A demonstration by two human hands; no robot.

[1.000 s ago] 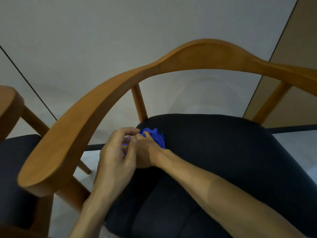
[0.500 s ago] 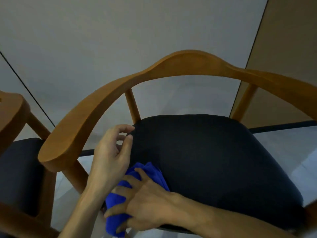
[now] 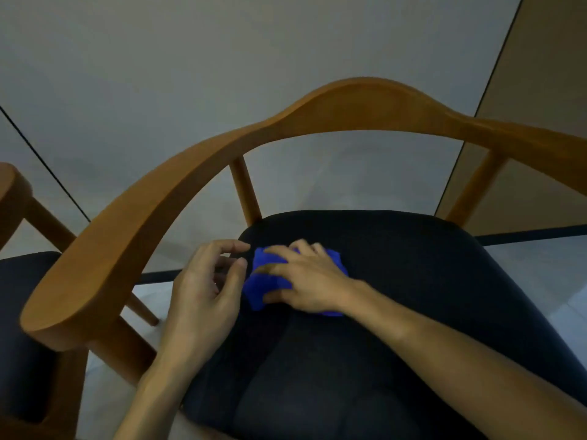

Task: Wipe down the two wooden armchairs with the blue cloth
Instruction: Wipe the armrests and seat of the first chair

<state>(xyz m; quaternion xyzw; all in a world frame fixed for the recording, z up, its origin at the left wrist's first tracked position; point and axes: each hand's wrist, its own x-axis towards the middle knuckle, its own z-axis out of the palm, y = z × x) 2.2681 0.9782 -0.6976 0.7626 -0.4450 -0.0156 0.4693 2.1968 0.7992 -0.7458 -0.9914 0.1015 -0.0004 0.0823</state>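
From the head camera, the near armchair [image 3: 349, 109] fills the centre and right of the frame, its curved wooden back rail arching from the lower left up across the top and out at the right edge. Its dark seat cushion [image 3: 397, 296] takes up the lower centre. A second armchair [image 3: 12, 198] shows only partly at the far left edge, with a strip of dark cushion below it.

The blue cloth [image 3: 265, 281] lies bunched on the cushion near its left back corner, just left of centre in the frame. The right hand [image 3: 305, 281] presses flat on top of it, fingers spread over the fabric and thumb tucked along its near edge, so its grip is a downward hold on the cloth rather than a pinch. The left hand [image 3: 206, 290] hovers just beside the cloth at centre left, fingers loosely curled and empty, its grip half open; whether a fingertip touches the cushion edge cannot be told.

The step in hand looks like wiping the seat cushion. To do it well, the person should keep the palm flat so the whole wad bears on the fabric, and sweep in overlapping passes from the back corner toward the front edge. The free hand would serve best steadying the chair at the armrest end [image 3: 63, 312] in the lower left. The wooden rail, spindles and the second chair appear still to need wiping.
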